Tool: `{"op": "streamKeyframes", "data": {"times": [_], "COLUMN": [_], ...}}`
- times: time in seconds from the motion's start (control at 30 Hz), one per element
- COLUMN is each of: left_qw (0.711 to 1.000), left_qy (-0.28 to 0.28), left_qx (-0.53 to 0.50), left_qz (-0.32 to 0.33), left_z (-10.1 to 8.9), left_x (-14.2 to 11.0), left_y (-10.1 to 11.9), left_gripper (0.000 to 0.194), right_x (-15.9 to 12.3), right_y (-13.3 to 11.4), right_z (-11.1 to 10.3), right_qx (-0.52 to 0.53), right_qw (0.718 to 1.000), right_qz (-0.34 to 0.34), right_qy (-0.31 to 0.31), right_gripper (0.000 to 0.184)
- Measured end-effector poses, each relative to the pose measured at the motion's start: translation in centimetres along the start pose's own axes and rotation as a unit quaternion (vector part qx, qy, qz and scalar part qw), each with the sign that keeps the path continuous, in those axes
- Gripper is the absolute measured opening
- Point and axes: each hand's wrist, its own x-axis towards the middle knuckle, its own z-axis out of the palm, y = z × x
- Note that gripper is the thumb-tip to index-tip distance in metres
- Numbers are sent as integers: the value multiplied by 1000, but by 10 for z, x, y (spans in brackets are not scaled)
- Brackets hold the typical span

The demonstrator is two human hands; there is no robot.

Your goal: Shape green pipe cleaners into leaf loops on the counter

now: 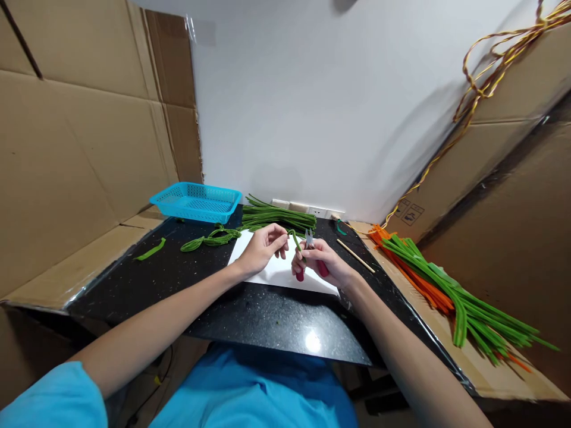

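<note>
My left hand [266, 246] is closed in a pinch at one end of a short green pipe cleaner [294, 239]. The pipe cleaner bends over and runs down into the fingers of my right hand [328, 257]. That same hand is wrapped round red-handled pliers [309, 239], whose metal jaws point up and away. Both hands are above a white sheet of paper [279, 274] on the dark speckled tabletop. Left of the paper lie looped green pipe cleaners [209, 239]. A bundle of dark green pipe cleaners [281, 215] rests behind my hands.
A blue plastic basket [196, 205] stands at the back left, with a light green strip [151, 249] nearer me. A thin wooden stick [355, 256] lies to the right. Orange strips [414, 276] and bright green pipe cleaners [464, 297] lie on cardboard. Cardboard walls flank the table.
</note>
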Motion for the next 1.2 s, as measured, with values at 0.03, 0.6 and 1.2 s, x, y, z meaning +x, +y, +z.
{"op": "streamKeyframes", "data": {"times": [0.03, 0.6, 1.2], "left_qw": [1000, 907, 955], "left_qy": [7, 18, 52], "left_qx": [7, 409, 259], "left_qz": [7, 100, 135], "left_z": [0, -10, -2], "left_x": [0, -10, -10], "left_y": [0, 2, 12], "left_gripper": [34, 14, 20], "right_x": [0, 3, 4], "right_y": [-1, 9, 3], "right_z": [0, 4, 9], "right_qx": [0, -85, -252], "right_qw": [1000, 994, 967], "right_qz": [1, 64, 3], "right_qy": [-2, 1, 20], "right_gripper": [20, 26, 48]}}
